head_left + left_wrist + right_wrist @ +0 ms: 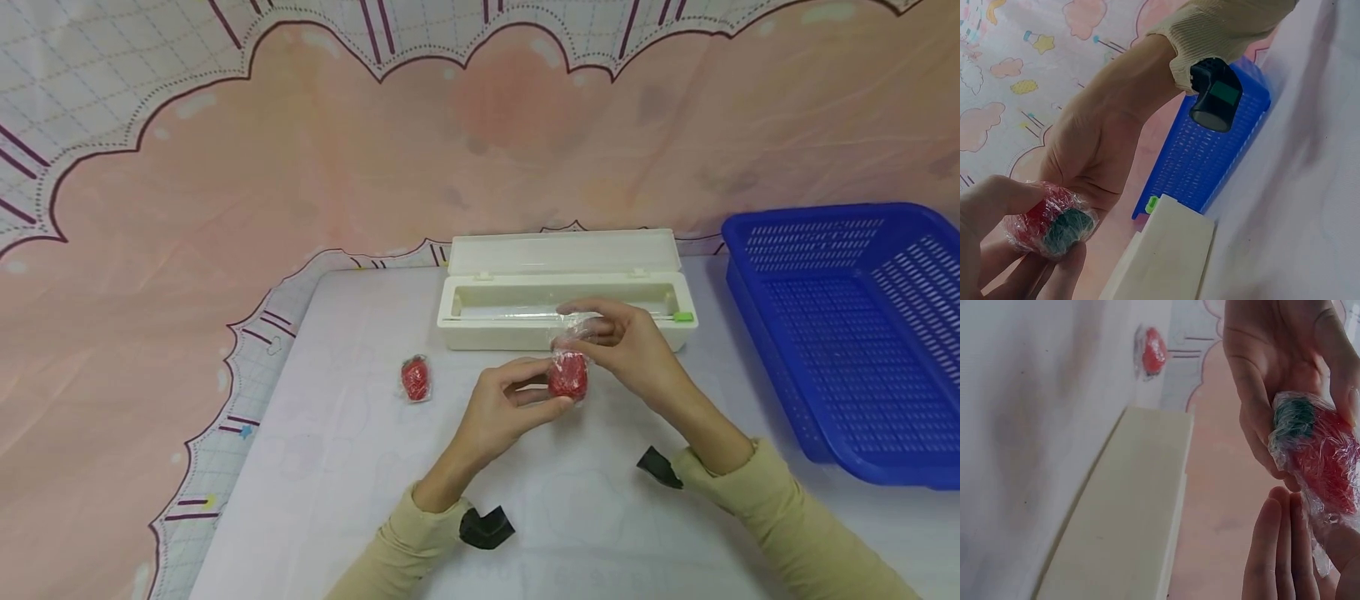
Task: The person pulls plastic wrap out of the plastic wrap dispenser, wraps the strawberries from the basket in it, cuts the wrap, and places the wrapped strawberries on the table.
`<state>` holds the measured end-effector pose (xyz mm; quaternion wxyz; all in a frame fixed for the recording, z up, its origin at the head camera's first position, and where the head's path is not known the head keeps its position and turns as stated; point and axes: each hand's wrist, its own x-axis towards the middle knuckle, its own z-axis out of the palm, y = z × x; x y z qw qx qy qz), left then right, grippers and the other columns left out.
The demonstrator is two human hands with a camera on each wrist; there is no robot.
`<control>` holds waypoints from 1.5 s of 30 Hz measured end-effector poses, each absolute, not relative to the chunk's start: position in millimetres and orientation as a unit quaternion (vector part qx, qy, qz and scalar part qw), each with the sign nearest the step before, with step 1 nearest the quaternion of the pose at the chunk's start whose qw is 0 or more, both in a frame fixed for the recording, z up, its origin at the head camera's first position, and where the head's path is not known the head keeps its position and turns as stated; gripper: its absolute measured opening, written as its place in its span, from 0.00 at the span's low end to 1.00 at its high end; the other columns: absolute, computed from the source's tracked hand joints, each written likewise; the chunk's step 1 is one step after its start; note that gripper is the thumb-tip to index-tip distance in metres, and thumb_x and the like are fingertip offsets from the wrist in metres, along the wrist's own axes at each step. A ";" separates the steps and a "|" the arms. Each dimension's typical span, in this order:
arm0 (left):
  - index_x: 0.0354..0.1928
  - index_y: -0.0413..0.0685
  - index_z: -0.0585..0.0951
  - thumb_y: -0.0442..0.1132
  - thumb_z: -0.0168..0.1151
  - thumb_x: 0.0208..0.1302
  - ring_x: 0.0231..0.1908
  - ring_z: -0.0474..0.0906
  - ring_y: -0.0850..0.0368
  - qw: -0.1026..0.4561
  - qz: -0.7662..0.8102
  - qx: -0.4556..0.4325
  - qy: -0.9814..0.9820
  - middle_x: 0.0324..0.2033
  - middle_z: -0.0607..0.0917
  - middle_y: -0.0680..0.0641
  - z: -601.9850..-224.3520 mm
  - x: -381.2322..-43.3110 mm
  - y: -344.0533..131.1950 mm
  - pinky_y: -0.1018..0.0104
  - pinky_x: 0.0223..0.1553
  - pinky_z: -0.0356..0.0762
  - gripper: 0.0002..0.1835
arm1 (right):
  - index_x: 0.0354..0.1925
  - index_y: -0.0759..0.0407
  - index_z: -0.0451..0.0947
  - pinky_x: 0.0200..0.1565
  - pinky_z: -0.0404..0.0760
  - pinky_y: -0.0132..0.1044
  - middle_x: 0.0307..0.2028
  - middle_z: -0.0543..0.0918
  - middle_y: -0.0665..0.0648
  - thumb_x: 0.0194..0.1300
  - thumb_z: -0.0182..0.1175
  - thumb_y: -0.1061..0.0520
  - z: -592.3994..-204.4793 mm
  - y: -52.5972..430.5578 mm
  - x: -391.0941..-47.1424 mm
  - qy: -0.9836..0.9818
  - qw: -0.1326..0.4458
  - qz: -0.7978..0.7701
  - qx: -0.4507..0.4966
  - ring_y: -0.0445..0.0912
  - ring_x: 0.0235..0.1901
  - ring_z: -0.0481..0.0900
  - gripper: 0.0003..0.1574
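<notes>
A red strawberry with a green top, wrapped in clear cling film (577, 326), is held above the white table. My left hand (497, 410) grips the strawberry (567, 377) between thumb and fingers. From the upper right, my right hand (634, 350) pinches the loose film at one end of it. The right wrist view shows the crumpled film bunched around the strawberry (1325, 459), near the right fingers (1264, 550). A second film-wrapped strawberry (416, 379) lies on the table to the left, touched by neither hand.
A white cling film dispenser (495, 337) with raised lid and green slider (682, 317) stands just behind the hands. To the right is a blue plastic basket (772, 367). A patterned pink cloth (390, 167) hangs behind the table (337, 500).
</notes>
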<state>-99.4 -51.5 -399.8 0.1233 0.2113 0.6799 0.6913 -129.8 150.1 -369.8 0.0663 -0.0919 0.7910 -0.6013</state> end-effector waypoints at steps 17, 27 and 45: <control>0.56 0.34 0.79 0.24 0.71 0.55 0.56 0.78 0.51 0.118 0.716 0.159 0.669 0.54 0.80 0.38 -395.7 -99.9 -52.9 0.62 0.55 0.79 0.24 | 0.54 0.61 0.83 0.55 0.82 0.42 0.51 0.86 0.58 0.67 0.62 0.65 -384.9 153.4 -128.6 0.804 0.086 -0.568 -0.156 0.50 0.53 0.83 0.17; 0.57 0.36 0.79 0.26 0.71 0.56 0.51 0.82 0.52 0.098 0.718 0.153 0.672 0.52 0.83 0.38 -396.7 -98.7 -54.2 0.61 0.53 0.81 0.25 | 0.52 0.60 0.83 0.57 0.79 0.51 0.49 0.86 0.57 0.67 0.63 0.63 -389.1 158.1 -129.7 0.805 0.081 -0.564 -0.167 0.51 0.54 0.81 0.15; 0.56 0.37 0.82 0.25 0.71 0.55 0.54 0.79 0.50 0.062 0.720 0.176 0.669 0.59 0.80 0.44 -395.9 -100.5 -54.6 0.60 0.55 0.80 0.24 | 0.52 0.67 0.83 0.58 0.77 0.58 0.51 0.85 0.63 0.69 0.60 0.65 -391.1 155.7 -126.4 0.804 0.074 -0.559 -0.186 0.56 0.55 0.81 0.15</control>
